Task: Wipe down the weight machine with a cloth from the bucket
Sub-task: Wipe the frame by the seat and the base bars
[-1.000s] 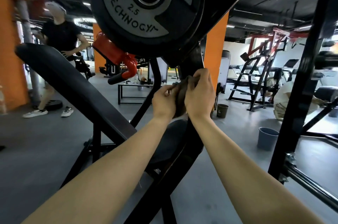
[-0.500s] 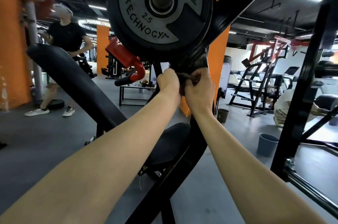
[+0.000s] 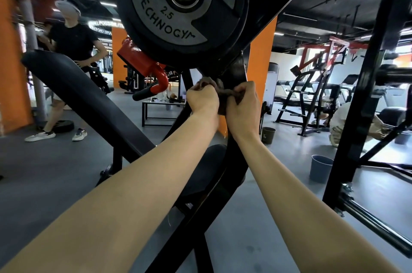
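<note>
Beneath the Technogym weight plate point(image 3: 160, 22), the left grip point(image 3: 201, 99) and right grip point(image 3: 244, 103) each clutch a brown cloth point(image 3: 230, 94) bunched against the machine's black frame point(image 3: 236, 69).

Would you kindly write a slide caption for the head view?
Left hand and right hand grip a dark cloth against the black frame bar below the weight plate.
</note>
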Motion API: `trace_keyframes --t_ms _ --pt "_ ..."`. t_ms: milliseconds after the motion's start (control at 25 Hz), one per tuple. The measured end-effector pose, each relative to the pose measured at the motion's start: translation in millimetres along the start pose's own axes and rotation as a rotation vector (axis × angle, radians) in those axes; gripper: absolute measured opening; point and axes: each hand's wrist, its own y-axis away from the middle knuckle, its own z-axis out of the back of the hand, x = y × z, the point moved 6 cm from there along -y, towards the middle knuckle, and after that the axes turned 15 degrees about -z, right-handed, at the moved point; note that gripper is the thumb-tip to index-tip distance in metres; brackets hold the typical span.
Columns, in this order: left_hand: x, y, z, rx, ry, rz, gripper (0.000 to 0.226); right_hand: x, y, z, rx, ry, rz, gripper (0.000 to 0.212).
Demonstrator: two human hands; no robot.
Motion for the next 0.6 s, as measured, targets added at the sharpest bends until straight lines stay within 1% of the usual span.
trace_keyframes --t_ms 40,120,200,280,360,440,520,600 --pt "3 3 2 0.006 -0.034 -0.012 0.019 -2 2 3 0.004 0.016 0.021 0.021" --pt "12 10 8 0.031 -0.13 -0.03 0.029 -14 8 6 0.032 0.069 0.021 0.021" --pt "24 16 19 0.013 -0.262 -0.035 0.036 -31 13 9 0.051 0.109 -0.018 0.021" --pt "35 20 21 0.039 -0.318 -0.03 0.034 -36 11 15 0.027 0.119 -0.024 0.02" --pt "42 21 4 0.179 -0.242 -0.008 0.038 -25 2 20 -0.009 0.103 0.046 0.021" --pt "44 19 -21 0.348 -0.182 0.023 0.048 -12 -9 15 -0.006 0.157 0.167 0.032" --pt "50 3 -35 0.472 -0.24 0.01 0.063 -10 -13 3 0.009 0.262 0.282 0.051" --pt "49 -2 -33 0.524 -0.334 -0.014 0.059 -22 -9 -4 0.019 0.296 0.292 0.062"
